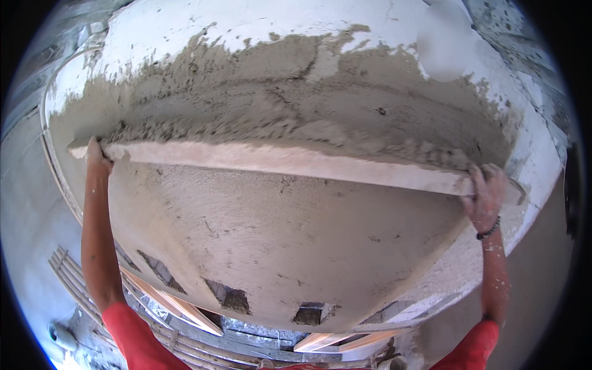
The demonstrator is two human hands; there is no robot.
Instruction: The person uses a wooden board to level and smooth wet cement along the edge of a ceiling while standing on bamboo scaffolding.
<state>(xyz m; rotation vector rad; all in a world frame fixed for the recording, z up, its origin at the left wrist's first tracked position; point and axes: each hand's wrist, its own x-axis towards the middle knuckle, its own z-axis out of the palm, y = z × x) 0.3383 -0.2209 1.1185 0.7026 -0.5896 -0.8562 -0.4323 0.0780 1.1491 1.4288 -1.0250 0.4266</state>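
Observation:
A long, pale straightedge board (283,159) lies across the wall, tilted so its right end sits lower. My left hand (98,155) is closed round its left end. Near the right end, my right hand (487,190), dusted with plaster and with a dark beaded bracelet at the wrist, grips the board too. Along the board's upper edge runs a ridge of wet grey mortar (271,126). Below it the mortar coat (296,234) looks fairly smooth, with small pits. Above, the grey coat is rougher and ends raggedly against a white surface (345,15).
Several square holes, one of them a dark recess (229,297), pierce the lower part of the wall. Wooden frames (176,302) and bamboo poles (77,280) lie below. A thin pipe or cable (44,117) runs down the left side. A grey cylindrical object (61,336) stands at lower left.

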